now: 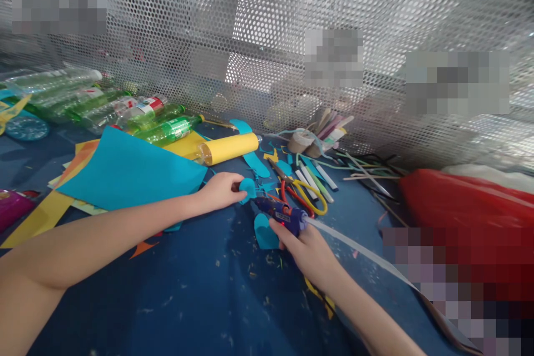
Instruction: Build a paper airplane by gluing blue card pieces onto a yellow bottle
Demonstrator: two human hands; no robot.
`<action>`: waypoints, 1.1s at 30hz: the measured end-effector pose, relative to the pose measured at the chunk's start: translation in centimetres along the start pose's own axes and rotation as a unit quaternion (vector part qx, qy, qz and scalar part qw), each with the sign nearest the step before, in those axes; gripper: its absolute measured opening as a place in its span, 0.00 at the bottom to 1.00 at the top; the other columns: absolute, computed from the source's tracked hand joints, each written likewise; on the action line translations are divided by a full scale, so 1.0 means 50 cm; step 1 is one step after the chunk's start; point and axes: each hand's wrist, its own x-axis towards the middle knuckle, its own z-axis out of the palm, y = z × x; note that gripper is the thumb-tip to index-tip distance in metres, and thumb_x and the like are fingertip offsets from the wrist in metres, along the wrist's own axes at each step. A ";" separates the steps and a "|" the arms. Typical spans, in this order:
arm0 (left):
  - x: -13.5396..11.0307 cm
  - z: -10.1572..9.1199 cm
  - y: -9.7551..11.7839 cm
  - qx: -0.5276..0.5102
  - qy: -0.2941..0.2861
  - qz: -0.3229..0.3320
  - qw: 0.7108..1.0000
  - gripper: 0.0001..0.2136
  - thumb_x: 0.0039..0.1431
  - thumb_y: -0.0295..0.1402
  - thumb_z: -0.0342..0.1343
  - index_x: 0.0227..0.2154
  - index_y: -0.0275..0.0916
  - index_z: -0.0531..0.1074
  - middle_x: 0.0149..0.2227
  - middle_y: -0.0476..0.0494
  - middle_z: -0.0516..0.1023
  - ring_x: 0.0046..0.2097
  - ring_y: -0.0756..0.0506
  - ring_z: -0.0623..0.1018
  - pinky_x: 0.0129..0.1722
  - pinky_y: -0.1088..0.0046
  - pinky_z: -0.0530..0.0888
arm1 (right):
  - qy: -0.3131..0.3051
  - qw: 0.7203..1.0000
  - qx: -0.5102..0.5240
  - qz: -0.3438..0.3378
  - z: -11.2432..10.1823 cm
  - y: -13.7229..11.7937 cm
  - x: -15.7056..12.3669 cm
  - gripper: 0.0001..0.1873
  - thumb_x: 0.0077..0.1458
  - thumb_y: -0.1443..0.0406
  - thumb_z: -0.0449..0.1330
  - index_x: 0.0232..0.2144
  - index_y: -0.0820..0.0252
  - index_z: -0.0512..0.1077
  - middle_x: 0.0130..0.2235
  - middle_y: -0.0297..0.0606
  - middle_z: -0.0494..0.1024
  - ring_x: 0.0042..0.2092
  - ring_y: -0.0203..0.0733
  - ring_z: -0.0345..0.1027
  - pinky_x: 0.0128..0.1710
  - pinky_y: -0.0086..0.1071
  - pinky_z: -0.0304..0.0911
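My left hand [219,190] pinches a small blue paper cutout [248,189] near the middle of the blue table [187,295]. My right hand [306,250] is wrapped round a blue glue gun [281,214], whose nozzle points left at the cutout. A white glue stick [346,242] juts from the back of the gun toward the right. Another blue heart-shaped cutout [263,232] lies flat just below the gun.
A large blue paper sheet [129,169] over yellow and orange sheets lies at left, with several green plastic bottles [167,129] and a yellow-wrapped bottle [227,148] behind. Yellow-handled scissors [304,192], markers and sticks lie right of centre. A red bag [463,206] sits at right. Perforated metal mesh [292,22] walls the back.
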 end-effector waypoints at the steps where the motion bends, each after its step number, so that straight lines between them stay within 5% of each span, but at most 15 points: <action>1: 0.000 0.000 0.000 0.002 0.000 -0.002 1.000 0.04 0.49 0.31 0.53 0.22 0.37 0.69 0.21 0.52 0.69 0.25 0.51 0.67 0.25 0.76 0.59 | -0.004 1.000 0.000 0.001 0.001 -0.001 -0.001 0.23 0.51 0.48 0.49 0.15 0.57 0.60 0.16 0.30 0.63 0.21 0.37 0.58 0.22 0.30 0.53; 33: 0.002 0.003 -0.004 0.007 0.003 0.000 1.000 0.05 0.49 0.31 0.53 0.22 0.37 0.69 0.21 0.52 0.70 0.26 0.51 0.68 0.25 0.76 0.59 | -0.020 1.000 0.010 0.021 0.006 0.001 -0.004 0.21 0.50 0.48 0.50 0.18 0.57 0.63 0.17 0.31 0.67 0.22 0.39 0.61 0.22 0.30 0.54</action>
